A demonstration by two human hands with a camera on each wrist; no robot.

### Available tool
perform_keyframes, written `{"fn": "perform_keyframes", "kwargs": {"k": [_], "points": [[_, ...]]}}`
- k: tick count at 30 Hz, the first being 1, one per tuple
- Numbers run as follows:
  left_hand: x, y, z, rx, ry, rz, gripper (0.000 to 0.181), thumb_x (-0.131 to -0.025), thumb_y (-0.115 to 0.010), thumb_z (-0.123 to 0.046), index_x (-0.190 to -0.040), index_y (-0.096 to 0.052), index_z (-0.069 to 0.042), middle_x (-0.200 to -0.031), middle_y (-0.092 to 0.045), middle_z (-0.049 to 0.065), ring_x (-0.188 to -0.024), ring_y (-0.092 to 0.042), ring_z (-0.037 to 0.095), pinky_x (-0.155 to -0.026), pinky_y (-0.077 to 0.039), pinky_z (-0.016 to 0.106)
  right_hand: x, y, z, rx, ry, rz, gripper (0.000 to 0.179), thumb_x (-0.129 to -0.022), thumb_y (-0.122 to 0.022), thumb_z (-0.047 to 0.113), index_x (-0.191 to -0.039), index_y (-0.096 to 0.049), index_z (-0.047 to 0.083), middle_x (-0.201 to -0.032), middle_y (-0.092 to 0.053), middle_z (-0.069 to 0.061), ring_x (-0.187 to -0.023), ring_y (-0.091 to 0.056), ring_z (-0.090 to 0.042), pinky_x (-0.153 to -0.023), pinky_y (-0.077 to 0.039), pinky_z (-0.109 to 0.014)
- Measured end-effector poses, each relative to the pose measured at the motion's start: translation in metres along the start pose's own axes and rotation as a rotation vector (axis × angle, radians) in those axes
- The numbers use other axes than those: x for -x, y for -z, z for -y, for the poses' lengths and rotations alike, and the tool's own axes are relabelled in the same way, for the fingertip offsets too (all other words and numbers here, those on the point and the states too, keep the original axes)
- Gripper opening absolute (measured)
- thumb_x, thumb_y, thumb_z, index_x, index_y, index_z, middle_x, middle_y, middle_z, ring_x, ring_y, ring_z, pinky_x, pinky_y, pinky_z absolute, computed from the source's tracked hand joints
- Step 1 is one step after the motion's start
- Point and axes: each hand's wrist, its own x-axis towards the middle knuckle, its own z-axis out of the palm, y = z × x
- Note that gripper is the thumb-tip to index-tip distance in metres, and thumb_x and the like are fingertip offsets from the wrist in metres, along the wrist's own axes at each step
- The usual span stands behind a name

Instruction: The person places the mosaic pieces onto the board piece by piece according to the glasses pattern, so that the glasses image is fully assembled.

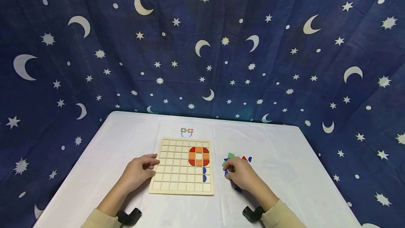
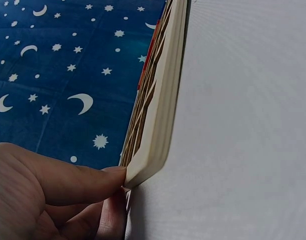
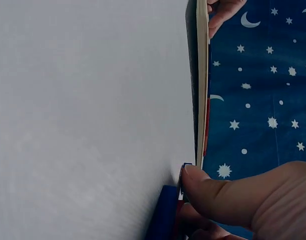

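Note:
On the table lies a square wooden grid board (image 1: 177, 177). In its cells, red and orange pieces (image 1: 198, 150) form a ring, with two blue half-circles (image 1: 204, 178) below. My left hand (image 1: 137, 171) grips the board's left edge; the left wrist view shows the thumb (image 2: 88, 182) at the rim. To the right of the board, my right hand (image 1: 242, 175) is over a small pile and pinches a thin blue piece (image 3: 186, 164) between thumb and fingers. Its full shape is hidden by the fingers.
Loose pieces surround the right hand: a green square (image 1: 231, 155), a red piece (image 1: 244, 158), blue ones (image 1: 250, 159) and others partly covered. Behind the board lies a small pattern card (image 1: 186, 132). A dark blue cloth with moons and stars (image 1: 209, 62) hangs behind the white table (image 1: 269, 143).

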Motion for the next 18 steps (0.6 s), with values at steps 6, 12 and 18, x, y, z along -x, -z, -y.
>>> {"fn": "perform_keyframes", "kwargs": {"k": [6, 12, 18], "points": [[-0.0006, 0.0002, 0.0006, -0.005, -0.007, -0.003, 0.039, -0.082, -0.079, 0.000, -0.119, -0.082, -0.011, -0.152, -0.066, 0.006, -0.096, -0.063, 0.013, -0.090, -0.048, 0.034, -0.0001, -0.0037, -0.0034, 0.008, 0.055, 0.003, 0.027, -0.083, -0.088, 0.003, -0.088, -0.069, 0.021, -0.083, -0.058, 0.006, -0.080, -0.052, -0.012, -0.069, -0.044, -0.026], [-0.0008, 0.0002, 0.0010, -0.007, -0.015, -0.007, 0.039, -0.082, -0.078, 0.000, -0.118, -0.082, -0.011, -0.151, -0.067, 0.006, -0.096, -0.063, 0.012, -0.088, -0.047, 0.031, -0.0003, -0.0048, -0.0041, -0.019, 0.071, 0.029, 0.026, -0.087, -0.084, 0.001, -0.086, -0.067, 0.020, -0.078, -0.061, 0.008, -0.074, -0.056, -0.011, -0.064, -0.046, -0.025], [-0.0007, -0.0001, 0.0008, -0.009, -0.016, -0.007, 0.038, -0.082, -0.078, 0.000, -0.119, -0.082, -0.012, -0.151, -0.067, 0.005, -0.096, -0.063, 0.012, -0.086, -0.047, 0.030, 0.0029, -0.0041, 0.0026, -0.052, 0.089, 0.042, 0.021, -0.090, -0.082, 0.002, -0.086, -0.070, 0.019, -0.076, -0.062, 0.009, -0.071, -0.057, -0.010, -0.064, -0.048, -0.025]]}}
